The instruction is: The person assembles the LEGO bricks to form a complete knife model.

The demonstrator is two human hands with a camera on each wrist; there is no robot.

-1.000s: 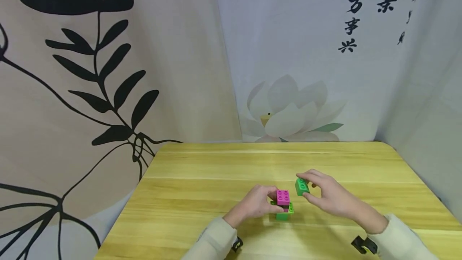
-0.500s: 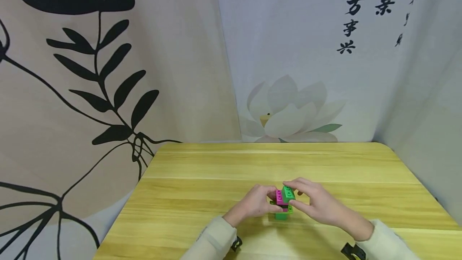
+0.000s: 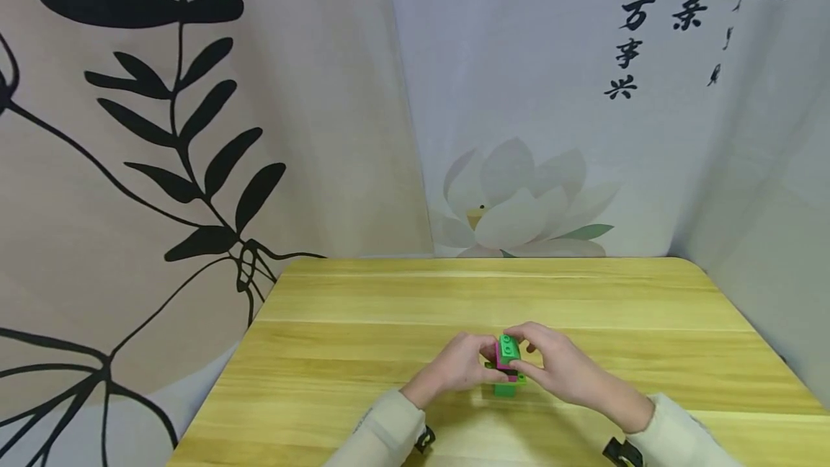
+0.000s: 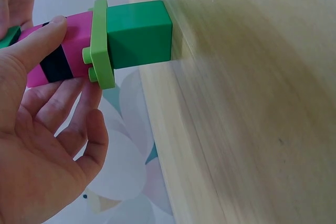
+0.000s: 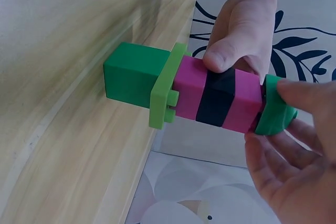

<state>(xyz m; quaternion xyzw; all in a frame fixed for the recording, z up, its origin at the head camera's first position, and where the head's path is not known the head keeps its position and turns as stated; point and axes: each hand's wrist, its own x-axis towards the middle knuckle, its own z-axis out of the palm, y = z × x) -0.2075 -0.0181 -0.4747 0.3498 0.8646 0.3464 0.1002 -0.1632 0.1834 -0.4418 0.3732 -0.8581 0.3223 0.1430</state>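
A small tower of toy building bricks stands upright on the wooden table (image 3: 363, 352). From the bottom it has a green brick (image 5: 134, 74), a wider lime plate (image 4: 100, 45), a pink brick (image 5: 189, 87), a black brick (image 5: 216, 99) and another pink brick (image 5: 244, 100). My left hand (image 3: 457, 366) grips the tower from the left around its pink and black part. On top, my right hand (image 3: 564, 370) pinches a green sloped brick (image 5: 275, 106) between thumb and fingers. A thin dark gap shows between that brick and the upper pink one.
A pale curtain with a black plant print (image 3: 207, 171) hangs behind the table, and a second one bears a lotus print (image 3: 532, 200). Both sleeves are light, each with a black strap piece (image 3: 622, 451) near the wrist.
My right hand has carried the green sloped brick leftward from beside the tower to its top, covering the pink studs. My left hand has kept its grip in place.
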